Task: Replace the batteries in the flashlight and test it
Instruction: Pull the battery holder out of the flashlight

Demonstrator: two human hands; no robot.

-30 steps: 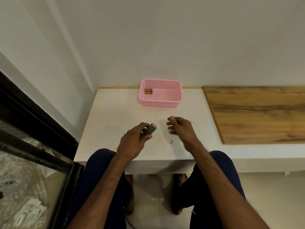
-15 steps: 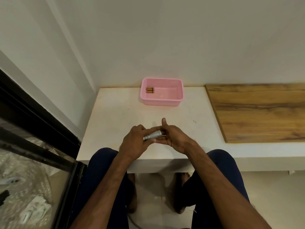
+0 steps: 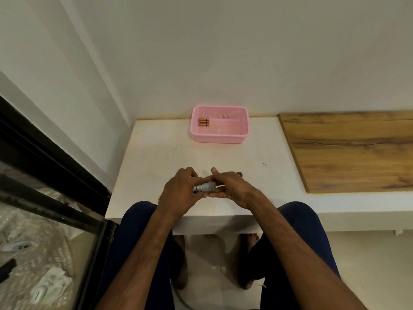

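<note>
1. Looking down from the head view, both hands meet above the near edge of the white counter (image 3: 156, 153), with the silver flashlight (image 3: 204, 187) lying crosswise between them.
2. The left hand (image 3: 178, 193) wraps one end of the flashlight, so that end is hidden under the fingers; its grip is clenched on the barrel.
3. The right hand (image 3: 230, 186) covers the other end, thumb raised, fingers pinching the barrel from the far side and below; its grip is likewise clenched on the flashlight.
4. Only a short knurled stretch of the barrel shows, and whether the flashlight is capped or open at either end cannot be told.
5. A small round dark part (image 3: 240, 174) rests on the counter just beyond the right hand, half hidden by the knuckles; what it is cannot be made out.
6. The pink basket (image 3: 220, 138) stands at the back of the counter against the wall, well apart from the hands, with batteries (image 3: 203, 122) lying side by side in its back left corner; their exact count is hard to read.
7. Bare counter lies open between the hands and the basket.
8. The wooden board (image 3: 348, 153) covers the counter to the right and is cut off by the frame edge.
9. The counter's left edge drops beside a black-framed glass panel (image 3: 53, 175), and the near edge sits over the person's knees.
</note>
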